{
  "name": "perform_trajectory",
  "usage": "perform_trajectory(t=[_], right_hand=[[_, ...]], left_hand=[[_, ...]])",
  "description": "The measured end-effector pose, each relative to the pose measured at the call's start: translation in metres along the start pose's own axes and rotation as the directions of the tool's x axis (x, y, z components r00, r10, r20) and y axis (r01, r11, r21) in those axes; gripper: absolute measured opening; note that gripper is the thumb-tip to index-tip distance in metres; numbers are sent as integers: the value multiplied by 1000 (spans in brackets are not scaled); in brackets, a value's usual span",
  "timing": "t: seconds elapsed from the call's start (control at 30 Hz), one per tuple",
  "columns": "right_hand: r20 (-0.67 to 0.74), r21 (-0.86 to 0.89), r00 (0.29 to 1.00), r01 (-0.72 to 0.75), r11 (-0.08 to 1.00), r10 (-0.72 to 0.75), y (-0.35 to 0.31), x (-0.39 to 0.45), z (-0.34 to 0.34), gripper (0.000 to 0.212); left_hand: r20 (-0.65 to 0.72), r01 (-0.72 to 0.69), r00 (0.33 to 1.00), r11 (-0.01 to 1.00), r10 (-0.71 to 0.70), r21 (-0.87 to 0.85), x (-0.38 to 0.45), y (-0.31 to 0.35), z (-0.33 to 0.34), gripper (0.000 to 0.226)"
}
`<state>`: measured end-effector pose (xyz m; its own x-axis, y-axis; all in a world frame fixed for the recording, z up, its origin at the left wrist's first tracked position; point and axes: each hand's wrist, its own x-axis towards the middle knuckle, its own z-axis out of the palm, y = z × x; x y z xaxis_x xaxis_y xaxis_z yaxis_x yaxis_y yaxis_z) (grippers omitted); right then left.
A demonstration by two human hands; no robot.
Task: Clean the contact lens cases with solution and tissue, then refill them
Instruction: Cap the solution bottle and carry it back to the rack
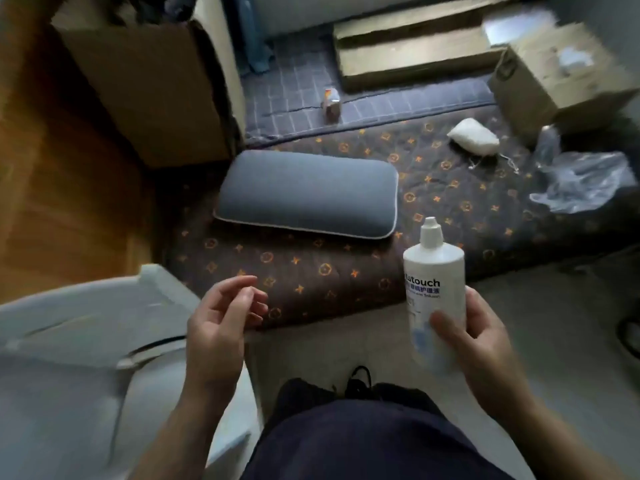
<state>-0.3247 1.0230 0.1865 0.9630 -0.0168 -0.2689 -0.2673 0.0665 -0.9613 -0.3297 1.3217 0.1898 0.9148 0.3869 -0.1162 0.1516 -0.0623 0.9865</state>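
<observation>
**Solution bottle held upright over the floor beside the bed**

A white plastic contact lens solution bottle (434, 289) with blue lettering and a capped white nozzle is held upright in the right hand (474, 337). The fingers are wrapped round the lower part of the bottle, and the thumb is pressed against its front, below the label. The left hand (221, 323) is raised well apart from the bottle, palm turned inward, its fingers loosely curled and nothing gripped in them.

Both hands are seen above a dark-clothed lap (363, 434) and a pale floor (554, 323). Beyond the hands, a dark brown quilted bed cover (311, 271) patterned with orange motifs is spread out, and a grey rectangular cushion (308, 192) with pale piping is laid on it. Farther back on the cover, a small white cloth bundle (474, 136) and a crumpled clear plastic bag (581, 181) are found near the right side. A brown cardboard box (554, 71) is set behind the bag, and a larger cardboard box (149, 95) is stood at the left. A blurred white object (86, 341) is seen at the lower left, just beside the left forearm; what it is cannot be told. No lens case can be made out.
</observation>
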Motion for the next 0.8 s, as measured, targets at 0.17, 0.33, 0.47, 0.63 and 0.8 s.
perform_trajectory(t=[0.17,0.33,0.47,0.63,0.8], right_hand=[[-263,96,965,11,995,15,2,-12,-46,39],[-526,127,850,36,991,36,1,-22,-64,41],[-706,174,705,84,981,65,9,-29,-62,44],[-821,218,559,117,969,118,22,-40,-57,47],[-901,223,410,157,962,142,32,-54,-76,44]], left_hand=[[281,-57,958,998,56,-4,58,16,79,16],[554,-64,831,998,53,1,95,23,151,21],[741,-88,672,995,20,53,119,28,203,18],[896,-165,445,984,13,68,131,40,278,19],[945,-198,324,980,33,33,108,48,347,24]])
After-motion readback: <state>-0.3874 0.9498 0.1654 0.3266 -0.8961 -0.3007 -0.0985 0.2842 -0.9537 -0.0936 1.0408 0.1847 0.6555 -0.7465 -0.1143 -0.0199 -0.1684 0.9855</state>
